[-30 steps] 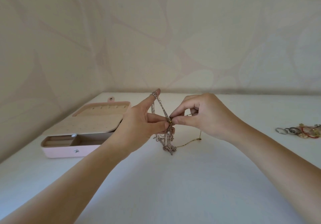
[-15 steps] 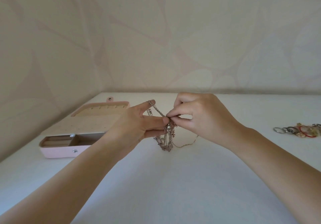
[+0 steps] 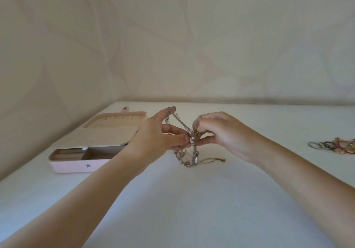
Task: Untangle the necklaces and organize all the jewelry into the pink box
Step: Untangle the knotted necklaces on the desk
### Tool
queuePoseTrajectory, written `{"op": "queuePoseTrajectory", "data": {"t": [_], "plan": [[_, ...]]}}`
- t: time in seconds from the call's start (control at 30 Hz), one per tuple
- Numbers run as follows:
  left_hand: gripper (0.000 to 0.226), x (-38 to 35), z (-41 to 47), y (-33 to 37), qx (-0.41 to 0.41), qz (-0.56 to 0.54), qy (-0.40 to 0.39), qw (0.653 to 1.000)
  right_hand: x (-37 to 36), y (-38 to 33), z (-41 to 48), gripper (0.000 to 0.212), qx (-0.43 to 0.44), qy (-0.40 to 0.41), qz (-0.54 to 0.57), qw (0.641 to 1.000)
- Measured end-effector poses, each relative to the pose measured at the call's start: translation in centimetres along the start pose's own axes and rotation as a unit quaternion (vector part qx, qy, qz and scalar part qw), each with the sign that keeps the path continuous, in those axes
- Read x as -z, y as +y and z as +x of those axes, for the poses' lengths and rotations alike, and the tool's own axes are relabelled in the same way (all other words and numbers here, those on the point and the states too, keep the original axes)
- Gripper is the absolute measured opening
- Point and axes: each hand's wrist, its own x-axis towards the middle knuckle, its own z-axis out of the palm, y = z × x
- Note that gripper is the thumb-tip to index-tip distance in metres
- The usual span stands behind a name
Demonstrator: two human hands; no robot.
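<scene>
The tangled necklaces (image 3: 189,147) hung above the white table (image 3: 192,209) between the two hands, a bunch of thin silvery chains knotted at the middle, with the lowest loops touching or nearly touching the surface and one golden strand trailing off to the right along the tabletop. One chain ran up from the knot and looped over the raised index finger of the left hand (image 3: 155,138), whose thumb and other fingers pinched the knot from the left. The right hand (image 3: 221,132) met it from the other side, fingers curled and fingertips pinching the same knot. The pink box (image 3: 76,165) lay open on the table to the left, partly behind the left forearm, its beige lid folded back and its compartments showing. Well apart at the right edge sat a small heap of rings and other jewelry (image 3: 334,145).
</scene>
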Motion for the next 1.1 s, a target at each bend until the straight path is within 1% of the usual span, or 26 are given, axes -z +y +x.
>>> {"op": "queuePoseTrajectory", "data": {"t": [0.07, 0.1, 0.13, 0.2, 0.27, 0.37, 0.43, 0.47, 0.5, 0.53, 0.6, 0.63, 0.67, 0.7, 0.73, 0.77, 0.83, 0.87, 0.9, 0.97, 1.03, 1.1], "plan": [[0.084, -0.1, 0.1, 0.0, -0.003, 0.018, -0.004, 1.000, -0.2, 0.0, 0.1, 0.009, -0.043, -0.022, 0.119, 0.992], [0.085, -0.2, 0.1, 0.0, -0.005, 0.023, -0.008, 1.000, -0.4, 0.0, 0.2, 0.007, -0.060, -0.022, 0.159, 0.985], [0.086, -0.3, 0.1, 0.1, -0.008, 0.027, -0.011, 1.000, -0.4, 0.1, 0.2, 0.011, -0.074, -0.018, 0.186, 0.980], [0.086, -0.4, 0.2, 0.1, -0.019, 0.031, -0.013, 0.999, -0.4, 0.1, 0.3, 0.016, -0.088, -0.018, 0.211, 0.973], [0.083, -0.2, 0.2, 0.0, -0.026, 0.033, -0.002, 0.999, -0.2, 0.0, 0.3, 0.015, -0.080, -0.030, 0.207, 0.975], [0.071, 0.1, 0.4, -0.2, -0.011, -0.027, 0.023, 0.999, 0.5, -0.1, 0.0, 0.012, -0.030, -0.053, 0.148, 0.987], [0.067, 0.2, 0.6, -0.2, 0.001, -0.082, 0.041, 0.996, 1.0, -0.1, -0.1, 0.014, -0.010, -0.025, 0.097, 0.995], [0.067, 0.2, 0.8, -0.2, 0.003, -0.098, 0.051, 0.994, 1.2, -0.1, -0.1, 0.014, 0.001, -0.003, 0.041, 0.999], [0.068, 0.2, 0.9, -0.3, 0.006, -0.104, 0.057, 0.993, 1.3, 0.0, 0.0, 0.012, 0.013, 0.016, -0.038, 0.999], [0.069, 0.2, 1.0, -0.4, 0.009, -0.098, 0.060, 0.993, 1.4, 0.0, 0.0, 0.012, 0.023, 0.029, -0.125, 0.991], [0.069, 0.1, 0.9, -0.6, 0.016, -0.074, 0.051, 0.996, 1.2, 0.2, -0.1, 0.015, 0.033, 0.049, -0.276, 0.959], [0.070, 0.0, 0.8, -0.7, 0.019, -0.066, 0.045, 0.997, 1.1, 0.2, -0.1, 0.015, 0.040, 0.064, -0.325, 0.943], [0.071, -0.1, 0.7, -0.7, 0.021, -0.060, 0.039, 0.997, 1.0, 0.2, -0.2, 0.015, 0.052, 0.083, -0.350, 0.932], [0.073, -0.1, 0.6, -0.7, 0.020, -0.053, 0.034, 0.998, 1.0, 0.2, -0.2, 0.015, 0.066, 0.102, -0.350, 0.929], [0.075, -0.1, 0.5, -0.6, 0.017, -0.044, 0.032, 0.998, 1.1, 0.2, -0.1, 0.015, 0.073, 0.112, -0.315, 0.940], [0.077, -0.1, 0.5, -0.5, 0.012, -0.034, 0.030, 0.999, 1.2, 0.1, 0.0, 0.016, 0.075, 0.111, -0.248, 0.959], [0.080, -0.1, 0.5, -0.3, 0.000, -0.021, 0.028, 0.999, 1.2, -0.1, 0.1, 0.018, 0.069, 0.076, -0.070, 0.992], [0.081, -0.1, 0.5, -0.4, -0.003, -0.019, 0.032, 0.999, 1.1, -0.1, 0.2, 0.017, 0.057, 0.051, 0.023, 0.997], [0.080, -0.1, 0.6, -0.4, -0.004, -0.020, 0.037, 0.999, 0.8, -0.1, 0.2, 0.014, 0.043, 0.029, 0.105, 0.993], [0.075, -0.3, 0.6, -0.6, -0.002, -0.022, 0.036, 0.999, 0.3, -0.3, 0.2, 0.008, 0.021, 0.009, 0.222, 0.975], [0.072, -0.4, 0.5, -0.6, 0.001, -0.011, 0.023, 1.000, 0.1, -0.6, 0.2, 0.009, 0.014, 0.012, 0.293, 0.956], [0.071, -0.5, 0.3, -0.3, 0.001, -0.005, 0.013, 1.000, 0.1, -0.7, 0.1, 0.007, 0.018, 0.025, 0.322, 0.946]]}}
